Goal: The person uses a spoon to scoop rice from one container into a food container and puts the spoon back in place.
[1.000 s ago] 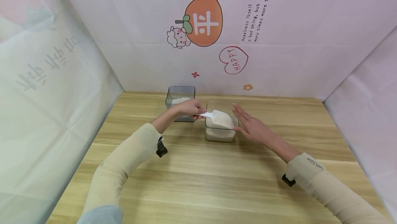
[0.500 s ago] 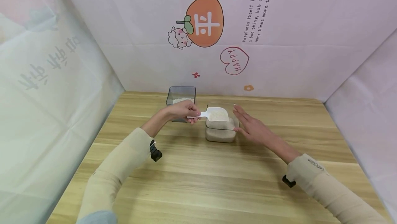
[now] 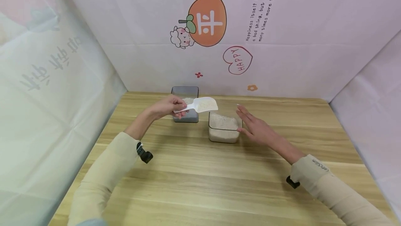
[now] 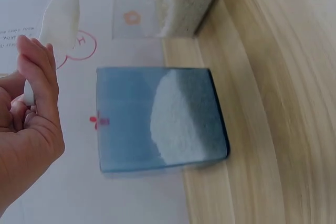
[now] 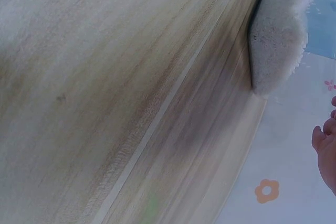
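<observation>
My left hand grips the handle of a white scoop, which carries white grains that look like rice. The scoop is raised between the two bins, its bowl pointing right. Under and behind that hand stands a blue-tinted clear bin; the left wrist view shows a heap of white grains inside it. To its right is a clear bin holding more pale grains. My right hand is at that bin's right side, fingers extended, thumb at the rim.
Both bins stand on a wood-grain table near its back edge. A white printed sheet rises behind, with more white sheeting on the left and right. Each wrist carries a black strap device.
My left hand has lifted the scoop out of the clear bin and moved it up and left toward the blue-tinted bin. My right hand has stayed beside the clear bin.
</observation>
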A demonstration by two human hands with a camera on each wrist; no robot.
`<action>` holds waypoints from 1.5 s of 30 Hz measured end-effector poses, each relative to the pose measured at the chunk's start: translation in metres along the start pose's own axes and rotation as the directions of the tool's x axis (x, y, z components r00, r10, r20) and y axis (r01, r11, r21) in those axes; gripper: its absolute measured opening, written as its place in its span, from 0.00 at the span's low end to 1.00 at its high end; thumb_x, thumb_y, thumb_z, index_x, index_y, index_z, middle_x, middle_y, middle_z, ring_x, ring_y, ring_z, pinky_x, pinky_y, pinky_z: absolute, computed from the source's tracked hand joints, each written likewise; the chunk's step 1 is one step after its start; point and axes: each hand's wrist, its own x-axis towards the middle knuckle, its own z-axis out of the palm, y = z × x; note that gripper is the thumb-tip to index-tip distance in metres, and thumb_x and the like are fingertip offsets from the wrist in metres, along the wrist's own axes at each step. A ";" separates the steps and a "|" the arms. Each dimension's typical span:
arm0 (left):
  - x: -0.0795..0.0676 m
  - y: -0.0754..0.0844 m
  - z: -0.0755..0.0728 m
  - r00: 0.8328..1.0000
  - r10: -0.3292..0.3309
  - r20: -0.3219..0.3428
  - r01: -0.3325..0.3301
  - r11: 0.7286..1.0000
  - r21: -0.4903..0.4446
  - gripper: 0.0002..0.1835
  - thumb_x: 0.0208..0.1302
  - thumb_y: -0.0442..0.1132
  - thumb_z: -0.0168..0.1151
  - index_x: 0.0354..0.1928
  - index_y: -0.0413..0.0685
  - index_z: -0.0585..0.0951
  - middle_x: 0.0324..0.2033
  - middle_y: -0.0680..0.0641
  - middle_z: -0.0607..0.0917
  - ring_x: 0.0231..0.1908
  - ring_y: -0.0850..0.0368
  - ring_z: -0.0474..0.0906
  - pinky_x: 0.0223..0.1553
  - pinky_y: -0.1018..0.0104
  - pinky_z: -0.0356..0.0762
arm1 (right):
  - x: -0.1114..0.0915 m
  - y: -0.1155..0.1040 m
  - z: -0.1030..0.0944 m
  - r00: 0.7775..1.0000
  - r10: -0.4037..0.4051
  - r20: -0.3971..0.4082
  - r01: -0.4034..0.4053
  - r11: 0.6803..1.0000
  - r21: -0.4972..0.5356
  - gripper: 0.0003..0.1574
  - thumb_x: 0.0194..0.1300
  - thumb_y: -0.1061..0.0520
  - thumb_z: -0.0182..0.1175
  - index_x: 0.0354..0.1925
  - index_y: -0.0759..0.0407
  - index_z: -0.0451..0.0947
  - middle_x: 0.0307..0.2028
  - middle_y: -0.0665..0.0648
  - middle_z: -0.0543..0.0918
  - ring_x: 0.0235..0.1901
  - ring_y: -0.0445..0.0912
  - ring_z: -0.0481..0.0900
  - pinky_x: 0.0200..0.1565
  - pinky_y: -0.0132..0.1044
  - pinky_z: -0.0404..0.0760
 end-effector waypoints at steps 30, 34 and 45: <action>-0.054 0.001 -0.063 0.945 -0.051 -0.323 0.099 0.986 0.134 0.20 0.78 0.32 0.44 0.55 0.15 0.72 0.23 0.53 0.83 0.23 0.70 0.79 0.29 0.78 0.80 | -0.002 -0.001 -0.002 1.000 0.003 0.012 -0.003 1.000 0.005 0.45 0.76 0.43 0.51 0.78 0.64 0.47 0.78 0.67 0.47 0.47 0.55 0.83 0.56 0.56 0.78; -0.055 0.004 -0.065 0.935 -0.049 -0.351 0.117 0.978 0.173 0.19 0.77 0.31 0.45 0.53 0.14 0.73 0.24 0.51 0.82 0.22 0.69 0.78 0.28 0.78 0.80 | -0.002 -0.001 -0.002 1.000 0.004 0.015 -0.004 1.000 0.011 0.46 0.76 0.42 0.51 0.78 0.64 0.47 0.78 0.66 0.47 0.53 0.58 0.81 0.58 0.57 0.77; -0.055 0.010 -0.070 0.915 -0.047 -0.400 0.156 0.958 0.243 0.18 0.76 0.31 0.47 0.51 0.14 0.75 0.23 0.47 0.83 0.19 0.67 0.78 0.25 0.78 0.79 | -0.002 -0.001 -0.001 1.000 0.021 0.011 -0.021 1.000 0.023 0.46 0.76 0.43 0.52 0.78 0.62 0.47 0.79 0.62 0.44 0.51 0.57 0.83 0.59 0.57 0.76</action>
